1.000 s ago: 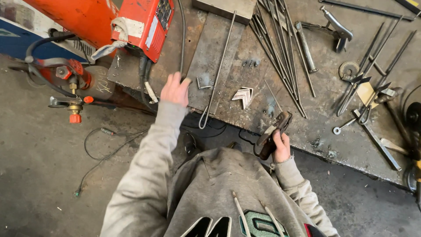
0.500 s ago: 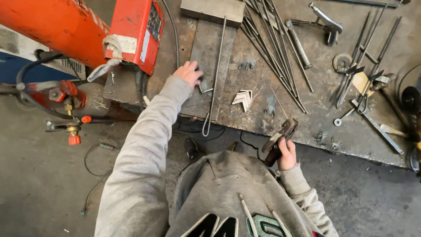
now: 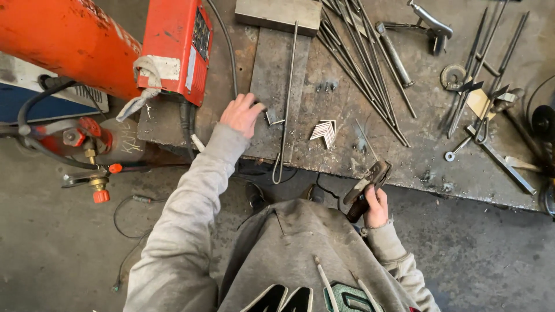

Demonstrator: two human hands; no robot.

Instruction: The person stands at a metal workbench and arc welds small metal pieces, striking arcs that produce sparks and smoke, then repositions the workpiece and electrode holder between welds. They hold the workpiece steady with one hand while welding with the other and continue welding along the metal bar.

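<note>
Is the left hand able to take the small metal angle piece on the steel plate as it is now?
Probably yes. The left hand already lies beside the small angle piece, fingertips at its edge, and nothing covers it; the long bent rod lies just past it.

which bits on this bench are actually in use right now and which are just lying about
In use:
- left hand on a small metal piece
- right hand holding a dark tool
- flat steel plate under the piece

Lying about:
- long bent rod
- stack of angle pieces
- bundle of thin rods
- red welder
- orange gas cylinder
</note>
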